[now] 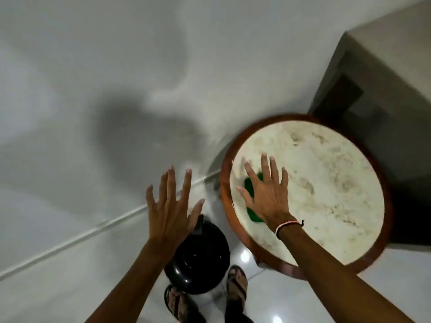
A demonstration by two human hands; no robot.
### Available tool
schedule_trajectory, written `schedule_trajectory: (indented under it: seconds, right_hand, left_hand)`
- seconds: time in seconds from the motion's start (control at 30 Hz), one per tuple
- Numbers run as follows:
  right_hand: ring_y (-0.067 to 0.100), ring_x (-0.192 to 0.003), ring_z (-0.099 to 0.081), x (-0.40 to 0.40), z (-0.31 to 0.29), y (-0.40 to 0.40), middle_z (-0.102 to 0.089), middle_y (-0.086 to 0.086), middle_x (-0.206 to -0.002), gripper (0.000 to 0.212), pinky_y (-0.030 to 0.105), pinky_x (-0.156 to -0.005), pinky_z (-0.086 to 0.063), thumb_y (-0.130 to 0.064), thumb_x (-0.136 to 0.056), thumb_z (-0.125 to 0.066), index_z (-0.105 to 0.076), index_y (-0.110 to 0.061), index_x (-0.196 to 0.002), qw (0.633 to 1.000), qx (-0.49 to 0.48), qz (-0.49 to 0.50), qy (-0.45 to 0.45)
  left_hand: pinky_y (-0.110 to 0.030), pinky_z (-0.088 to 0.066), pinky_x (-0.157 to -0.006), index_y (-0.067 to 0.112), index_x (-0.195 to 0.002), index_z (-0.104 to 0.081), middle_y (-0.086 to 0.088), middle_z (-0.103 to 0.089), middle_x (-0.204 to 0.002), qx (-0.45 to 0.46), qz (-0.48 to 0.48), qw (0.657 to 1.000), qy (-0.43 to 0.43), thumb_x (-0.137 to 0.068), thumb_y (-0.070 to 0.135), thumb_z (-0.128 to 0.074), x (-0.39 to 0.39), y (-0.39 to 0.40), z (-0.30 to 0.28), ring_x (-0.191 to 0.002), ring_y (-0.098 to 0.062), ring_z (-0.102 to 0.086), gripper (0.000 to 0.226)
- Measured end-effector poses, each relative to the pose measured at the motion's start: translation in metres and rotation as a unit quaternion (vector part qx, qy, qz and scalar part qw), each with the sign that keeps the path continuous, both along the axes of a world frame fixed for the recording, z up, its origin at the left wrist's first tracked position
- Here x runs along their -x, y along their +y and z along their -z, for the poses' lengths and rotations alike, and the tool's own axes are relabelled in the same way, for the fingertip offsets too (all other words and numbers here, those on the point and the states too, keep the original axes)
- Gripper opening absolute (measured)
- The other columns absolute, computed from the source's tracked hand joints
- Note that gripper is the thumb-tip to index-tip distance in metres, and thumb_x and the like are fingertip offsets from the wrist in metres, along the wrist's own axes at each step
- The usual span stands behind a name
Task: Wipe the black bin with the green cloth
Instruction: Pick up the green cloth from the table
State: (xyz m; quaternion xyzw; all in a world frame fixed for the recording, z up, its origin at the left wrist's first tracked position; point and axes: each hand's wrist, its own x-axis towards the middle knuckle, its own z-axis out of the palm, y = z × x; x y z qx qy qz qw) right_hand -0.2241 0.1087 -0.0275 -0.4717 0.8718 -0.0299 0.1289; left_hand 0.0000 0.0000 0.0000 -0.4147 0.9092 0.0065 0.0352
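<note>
The black bin point(200, 259), round with a glossy lid, stands on the white floor just ahead of my feet. My left hand point(171, 206) hovers above its far edge with the fingers spread wide, holding nothing. The green cloth point(249, 190) lies on the round table point(326, 183) near its left side, mostly hidden under my right hand point(268, 197). That hand is spread flat over the cloth, fingers apart, with a thin bracelet at the wrist.
The table has a pale stone top and a brown wooden rim point(225, 183). A grey wall corner point(373, 78) rises behind it at the right. White wall and skirting point(93, 229) run across the left. My sandalled feet point(236, 285) stand beside the bin.
</note>
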Motion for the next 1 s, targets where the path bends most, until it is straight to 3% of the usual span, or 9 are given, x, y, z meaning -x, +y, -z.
schedule_trajectory:
  seconds: [0.13,0.3,0.5,0.63,0.77,0.93,1.0]
  right_hand:
    - [0.043,-0.167,-0.004,-0.001,0.079,0.018,0.000,0.019,-0.179,0.078,0.067,-0.131,-0.011,-0.077,-0.100,-0.017,-0.021,-0.036,-0.167,0.996,-0.054,0.062,-0.029]
    - [0.038,-0.166,-0.010,-0.012,0.153,0.032,-0.009,0.019,-0.179,0.072,0.061,-0.130,-0.018,-0.070,-0.102,-0.043,-0.029,-0.037,-0.165,0.994,0.011,0.111,-0.010]
    - [0.042,-0.152,-0.039,-0.011,0.192,0.025,-0.040,0.020,-0.166,0.058,0.055,-0.115,-0.036,-0.064,-0.100,-0.057,-0.054,-0.028,-0.145,0.977,0.118,0.161,0.077]
    - [0.045,-0.141,-0.048,-0.009,0.203,0.025,-0.051,0.018,-0.156,0.049,0.046,-0.103,-0.038,-0.055,-0.100,-0.058,-0.059,-0.024,-0.138,0.964,0.174,0.174,0.103]
    - [0.046,-0.137,-0.050,-0.013,0.206,0.024,-0.056,0.018,-0.150,0.043,0.046,-0.101,-0.040,-0.042,-0.099,-0.060,-0.061,-0.020,-0.135,0.959,0.204,0.172,0.096]
    - [0.047,-0.131,-0.054,-0.024,0.183,0.029,-0.059,0.025,-0.141,0.037,0.046,-0.109,-0.044,-0.030,-0.105,-0.061,-0.062,-0.006,-0.133,0.958,0.245,0.146,-0.001]
    - [0.046,-0.125,-0.059,-0.047,0.170,0.034,-0.061,0.023,-0.135,0.034,0.053,-0.107,-0.050,-0.034,-0.107,-0.060,-0.059,-0.011,-0.132,0.942,0.307,0.116,-0.062]
  left_hand:
    - [-0.070,-0.053,-0.108,0.013,-0.162,-0.049,-0.031,-0.048,-0.164,-0.080,0.009,0.994,-0.073,-0.100,0.064,-0.034,-0.008,0.018,0.111,-0.142,-0.047,-0.061,0.082]
    - [-0.068,-0.044,-0.118,0.016,-0.168,-0.037,-0.030,-0.038,-0.171,-0.130,0.018,0.983,-0.126,-0.105,0.066,-0.025,-0.018,0.019,0.231,-0.153,-0.045,-0.049,0.082]
    - [-0.065,-0.031,-0.126,0.025,-0.174,-0.013,-0.027,-0.020,-0.177,-0.186,0.002,0.972,-0.146,-0.106,0.069,-0.033,-0.005,-0.003,0.331,-0.164,-0.043,-0.029,0.083]
    - [-0.059,-0.039,-0.119,0.023,-0.164,-0.039,-0.025,-0.037,-0.168,-0.267,-0.089,0.951,-0.129,-0.105,0.068,-0.041,0.018,-0.015,0.372,-0.153,-0.045,-0.041,0.075]
    - [-0.051,-0.049,-0.105,0.010,-0.133,-0.071,-0.022,-0.064,-0.138,-0.238,-0.103,0.960,-0.101,-0.109,0.044,-0.046,0.021,-0.020,0.393,-0.133,-0.042,-0.057,0.049]
    - [-0.053,-0.049,-0.100,0.003,-0.120,-0.074,-0.023,-0.069,-0.122,-0.243,-0.142,0.960,-0.002,-0.110,0.036,-0.050,-0.044,-0.006,0.372,-0.122,-0.044,-0.060,0.041]
    - [-0.050,-0.050,-0.093,0.005,-0.109,-0.074,-0.020,-0.069,-0.112,-0.232,-0.180,0.955,0.048,-0.110,0.036,-0.051,-0.098,0.007,0.362,-0.112,-0.043,-0.062,0.038]
